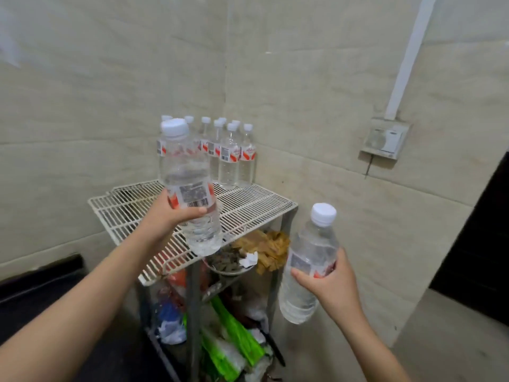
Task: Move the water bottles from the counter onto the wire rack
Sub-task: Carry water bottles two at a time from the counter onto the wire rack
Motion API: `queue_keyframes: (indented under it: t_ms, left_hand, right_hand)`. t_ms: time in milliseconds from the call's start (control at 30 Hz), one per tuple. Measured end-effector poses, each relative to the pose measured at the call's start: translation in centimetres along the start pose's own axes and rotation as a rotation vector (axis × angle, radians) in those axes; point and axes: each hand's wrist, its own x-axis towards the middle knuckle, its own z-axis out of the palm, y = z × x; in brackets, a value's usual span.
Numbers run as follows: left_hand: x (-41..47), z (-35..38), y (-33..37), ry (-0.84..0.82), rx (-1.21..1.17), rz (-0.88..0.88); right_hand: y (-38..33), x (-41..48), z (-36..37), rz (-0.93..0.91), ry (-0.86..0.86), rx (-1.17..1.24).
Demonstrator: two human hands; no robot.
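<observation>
My left hand (168, 216) grips a clear water bottle (190, 186) with a white cap and red-white label, held upright above the white wire rack (256, 208). My right hand (333, 285) holds a second water bottle (308, 268) upright, to the right of the rack and lower than its top shelf. Several more bottles (230, 155) of the same kind stand clustered at the rack's back corner against the tiled wall.
Under the top shelf sit a bowl of dried goods (231, 264), yellow-brown strips (272, 250) and green and white bags (234, 343). A dark counter edge (38, 282) lies at the left. A wall socket (384, 139) and a dark door (482, 244) are at the right.
</observation>
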Motion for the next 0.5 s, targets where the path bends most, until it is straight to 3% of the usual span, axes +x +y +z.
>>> queue_keyframes:
  t_ms: [200, 500]
  left_hand:
    - [3.5, -1.8, -2.0, 0.194, 0.047, 0.004]
    - [7.2, -7.4, -3.8, 0.362, 0.101, -0.058]
  right_hand:
    - [-2.0, 12.5, 4.2, -0.129, -0.130, 0.056]
    - [-4.9, 24.7, 19.0, -0.091, -0.246, 0.056]
